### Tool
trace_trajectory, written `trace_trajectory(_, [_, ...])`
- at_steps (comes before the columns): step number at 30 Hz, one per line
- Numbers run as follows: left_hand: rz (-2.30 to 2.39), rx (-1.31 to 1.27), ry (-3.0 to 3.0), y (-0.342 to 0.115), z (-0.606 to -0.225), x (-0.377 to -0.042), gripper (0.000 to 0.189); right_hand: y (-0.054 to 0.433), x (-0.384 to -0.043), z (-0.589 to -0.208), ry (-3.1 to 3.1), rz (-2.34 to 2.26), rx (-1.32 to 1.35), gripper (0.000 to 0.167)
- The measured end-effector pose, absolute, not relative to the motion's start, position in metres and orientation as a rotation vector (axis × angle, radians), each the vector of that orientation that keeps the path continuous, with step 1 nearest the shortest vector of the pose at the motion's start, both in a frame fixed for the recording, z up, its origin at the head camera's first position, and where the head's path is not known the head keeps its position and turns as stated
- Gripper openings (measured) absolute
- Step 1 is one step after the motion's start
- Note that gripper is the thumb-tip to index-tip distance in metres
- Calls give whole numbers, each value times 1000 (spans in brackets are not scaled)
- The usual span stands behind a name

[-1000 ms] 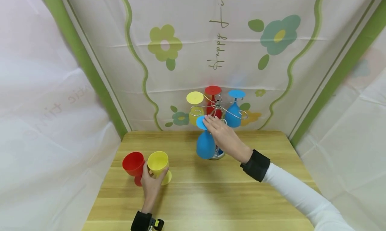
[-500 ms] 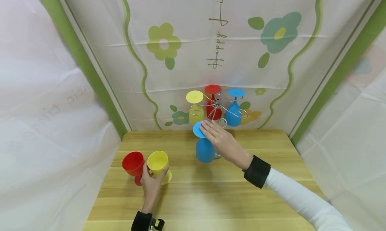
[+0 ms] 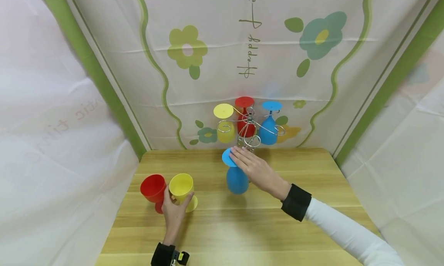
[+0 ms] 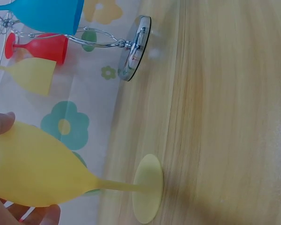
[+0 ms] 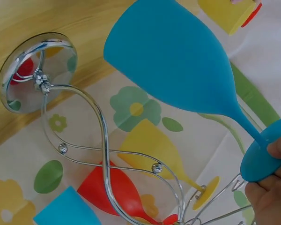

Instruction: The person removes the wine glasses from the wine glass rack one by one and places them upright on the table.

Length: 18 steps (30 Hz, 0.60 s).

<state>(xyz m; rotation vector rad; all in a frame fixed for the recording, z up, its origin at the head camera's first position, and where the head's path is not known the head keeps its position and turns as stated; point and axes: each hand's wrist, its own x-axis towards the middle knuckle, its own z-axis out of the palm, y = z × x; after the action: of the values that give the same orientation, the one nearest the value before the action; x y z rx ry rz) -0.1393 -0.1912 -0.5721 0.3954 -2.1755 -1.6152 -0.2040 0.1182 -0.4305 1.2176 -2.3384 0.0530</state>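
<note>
My right hand (image 3: 258,169) pinches the round foot of a blue goblet (image 3: 237,180), which hangs bowl down just in front of a chrome wire rack (image 5: 104,136). In the right wrist view, thumb and fingers grip the foot's edge. On the table's left side, my left hand (image 3: 174,214) holds a yellow goblet (image 3: 181,187) around its bowl; it stands upright, foot on the wood. Right beside it stands a red goblet (image 3: 152,189), upright. Hanging upside down by their feet on the rack are a yellow goblet (image 3: 223,111), a red goblet (image 3: 244,102) and a blue goblet (image 3: 272,106).
The wooden table (image 3: 277,235) ends at a printed cloth backdrop (image 3: 222,65) right behind the rack. White cloth walls (image 3: 62,142) close in both sides. The rack's round mirrored base (image 4: 135,49) sits near the table's back; its curled arms spread outward.
My right hand has drawn the blue goblet down and toward me, away from the rack's front curl, which now shows fully. My left hand and both upright goblets have stayed put.
</note>
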Motion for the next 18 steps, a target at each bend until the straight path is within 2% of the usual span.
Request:
trace_trajectory(7, [-1619, 397, -2162, -190, -573, -139, 90, 126, -205, -444, -2388, 56, 1226, 94])
trace_trajectory(18, [-1619, 402, -2155, -189, -573, -140, 89, 163, -220, -471, -2419, 261, 1098, 65])
